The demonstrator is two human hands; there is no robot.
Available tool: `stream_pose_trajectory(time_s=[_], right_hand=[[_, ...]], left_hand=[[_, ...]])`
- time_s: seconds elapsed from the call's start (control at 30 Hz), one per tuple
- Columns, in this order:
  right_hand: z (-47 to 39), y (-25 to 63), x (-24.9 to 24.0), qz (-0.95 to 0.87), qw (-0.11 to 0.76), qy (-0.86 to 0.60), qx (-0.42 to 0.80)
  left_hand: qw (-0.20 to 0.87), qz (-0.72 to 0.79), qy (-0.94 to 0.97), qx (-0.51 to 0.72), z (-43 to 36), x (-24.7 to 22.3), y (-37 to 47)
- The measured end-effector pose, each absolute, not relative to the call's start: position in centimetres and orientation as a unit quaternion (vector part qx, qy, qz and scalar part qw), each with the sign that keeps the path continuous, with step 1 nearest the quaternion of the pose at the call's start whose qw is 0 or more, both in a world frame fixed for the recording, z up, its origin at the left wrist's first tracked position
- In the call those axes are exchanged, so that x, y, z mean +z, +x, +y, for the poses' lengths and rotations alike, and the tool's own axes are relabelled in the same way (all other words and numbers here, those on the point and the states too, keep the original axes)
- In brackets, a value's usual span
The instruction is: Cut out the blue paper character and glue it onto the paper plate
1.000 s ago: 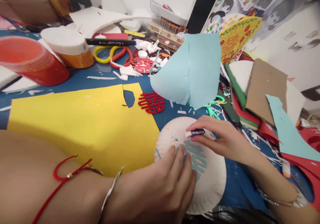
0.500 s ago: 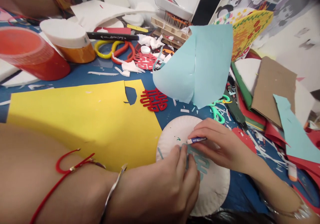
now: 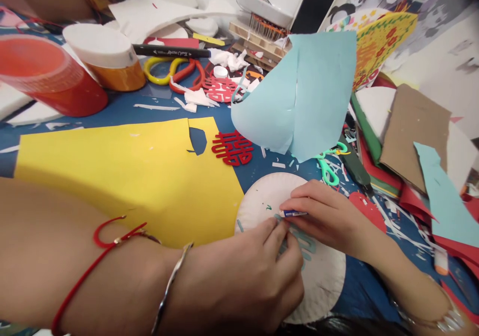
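Observation:
A white paper plate point(image 3: 329, 281) with a crimped rim lies at the lower middle. On it is a light blue paper cut-out point(image 3: 307, 246), partly hidden under my fingers. With bent fingers held together, my left hand point(image 3: 267, 271) presses on the cut-out. From the right, my right hand point(image 3: 329, 216) pinches a small white eraser in a blue sleeve point(image 3: 294, 213), its white end close to my left fingertips. A thin light blue strip point(image 3: 240, 225) lies near the plate's left rim, and a small green scrap point(image 3: 268, 207) is above my fingers.
Yellow paper point(image 3: 112, 176) with a cut hole spreads left, beside a red cut-out point(image 3: 232, 148). Light blue paper point(image 3: 322, 96) stands raised behind the plate. Green-handled scissors point(image 3: 329, 171), a red tub point(image 3: 56, 84), a marker point(image 3: 172, 51) and cardboard point(image 3: 415, 136) crowd the blue table.
The view has shifted slightly. Both hands stay at the same spot on the plate, my left fingers curled a little more and the eraser tilted slightly differently.

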State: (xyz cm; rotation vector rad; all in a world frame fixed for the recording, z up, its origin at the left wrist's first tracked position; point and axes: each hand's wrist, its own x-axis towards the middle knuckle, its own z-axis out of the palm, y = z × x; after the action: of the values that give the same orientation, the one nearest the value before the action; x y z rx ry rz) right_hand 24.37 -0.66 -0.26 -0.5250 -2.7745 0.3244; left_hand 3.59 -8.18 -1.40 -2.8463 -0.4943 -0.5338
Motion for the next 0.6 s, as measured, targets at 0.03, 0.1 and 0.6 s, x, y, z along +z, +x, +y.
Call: stream_pose_trajectory(time_s=[0.03,0.1,0.6], right_hand=[[-0.66,24.34,-0.32,-0.966,0.151,-0.181,0.107],[-0.66,24.23,-0.36,-0.964,0.16,-0.182,0.113],[-0.7,24.0,-0.35,-0.955,0.173,-0.192,0.148]], left_hand=[[0.104,-0.169,-0.963,-0.184,-8.19,-1.48,3.62],[0.103,-0.173,-0.961,-0.189,-8.22,-1.62,3.65],[0.111,-0.175,-0.961,-0.183,-8.15,-1.31,3.54]])
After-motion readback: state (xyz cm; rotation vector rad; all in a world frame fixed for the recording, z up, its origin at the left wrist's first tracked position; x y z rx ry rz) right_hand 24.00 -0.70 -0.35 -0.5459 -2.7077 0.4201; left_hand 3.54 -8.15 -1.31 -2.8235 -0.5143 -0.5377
